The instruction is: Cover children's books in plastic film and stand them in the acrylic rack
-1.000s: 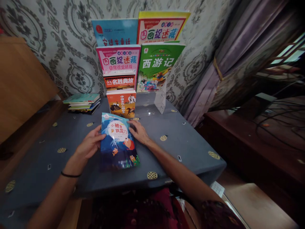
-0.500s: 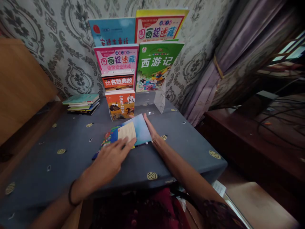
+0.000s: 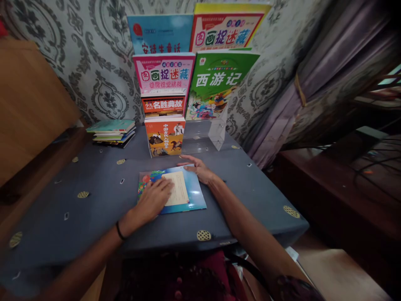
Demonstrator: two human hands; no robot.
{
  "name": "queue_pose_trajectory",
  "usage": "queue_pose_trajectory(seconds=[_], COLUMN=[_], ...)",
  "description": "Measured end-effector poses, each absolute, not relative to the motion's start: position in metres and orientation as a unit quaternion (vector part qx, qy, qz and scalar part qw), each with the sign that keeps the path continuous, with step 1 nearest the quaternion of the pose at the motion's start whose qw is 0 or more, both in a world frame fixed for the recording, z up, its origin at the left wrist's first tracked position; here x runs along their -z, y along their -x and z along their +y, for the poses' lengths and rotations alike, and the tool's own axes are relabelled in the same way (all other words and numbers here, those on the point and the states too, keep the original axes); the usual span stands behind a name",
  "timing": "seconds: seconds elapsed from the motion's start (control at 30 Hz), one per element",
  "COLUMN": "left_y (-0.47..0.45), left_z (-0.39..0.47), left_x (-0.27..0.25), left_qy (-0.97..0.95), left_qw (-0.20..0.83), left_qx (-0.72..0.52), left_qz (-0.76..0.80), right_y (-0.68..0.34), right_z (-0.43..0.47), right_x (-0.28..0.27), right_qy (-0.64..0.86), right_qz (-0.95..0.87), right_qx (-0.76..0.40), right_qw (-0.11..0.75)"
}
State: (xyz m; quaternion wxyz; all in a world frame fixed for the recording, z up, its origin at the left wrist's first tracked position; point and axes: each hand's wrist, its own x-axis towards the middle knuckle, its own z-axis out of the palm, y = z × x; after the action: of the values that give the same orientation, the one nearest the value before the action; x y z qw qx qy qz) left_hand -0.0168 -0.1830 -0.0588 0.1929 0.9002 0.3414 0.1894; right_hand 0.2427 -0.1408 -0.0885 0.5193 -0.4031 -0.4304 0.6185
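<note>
A thin picture book (image 3: 183, 191) lies flat on the grey cloth of the desk (image 3: 94, 196), near the middle and toward the near edge, its back cover up with a pale text panel at the centre. The left hand (image 3: 156, 200) rests palm down on the left half of the cover, fingers spread and flat, its grip open and closed around nothing; a dark band circles that wrist. The right hand (image 3: 198, 166) lies at the book's far right corner, fingers loosely extended leftward along the far edge, touching it with an open grip. Just beyond the book stands a clear acrylic display rack (image 3: 216, 133) against the patterned wall, holding upright books in tiers: an orange one (image 3: 165, 136) lowest and nearest, a pink one (image 3: 163, 73) above it, a green one (image 3: 216, 83) to the right. Far left on the desk sits a small stack of books (image 3: 112, 131). A purple curtain (image 3: 313, 83) hangs at the right.
</note>
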Motion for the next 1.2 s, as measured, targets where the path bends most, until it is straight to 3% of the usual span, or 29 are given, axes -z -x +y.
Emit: queue_pose_trajectory(seconds=[0.23,0.7,0.8,0.87,1.0,1.2], left_y=[0.042,0.046,0.045,0.044,0.046,0.054], left_z=[-0.116,-0.111,-0.111,-0.11,-0.108,-0.104], left_x=[0.066,0.069,0.069,0.071,0.076,0.081], left_qy=[-0.875,-0.892,-0.889,-0.886,-0.884,-0.887], left_qw=[0.117,0.014,0.022,0.032,0.047,0.108], left_qx=[-0.217,-0.206,-0.198,-0.196,-0.197,-0.24], left_qz=[0.416,0.402,0.411,0.419,0.422,0.379], right_y=[-0.242,-0.242,-0.246,-0.245,-0.201,-0.097], right_z=[-0.143,-0.144,-0.144,-0.147,-0.165,-0.197], right_x=[0.085,0.084,0.084,0.081,0.069,0.069], right_qy=[0.391,0.429,0.455,0.502,0.565,0.449], right_qz=[-0.436,-0.469,-0.502,-0.553,-0.679,-0.828], right_qx=[-0.621,-0.58,-0.536,-0.446,-0.22,-0.213], right_qw=[0.521,0.51,0.504,0.493,0.414,0.26])
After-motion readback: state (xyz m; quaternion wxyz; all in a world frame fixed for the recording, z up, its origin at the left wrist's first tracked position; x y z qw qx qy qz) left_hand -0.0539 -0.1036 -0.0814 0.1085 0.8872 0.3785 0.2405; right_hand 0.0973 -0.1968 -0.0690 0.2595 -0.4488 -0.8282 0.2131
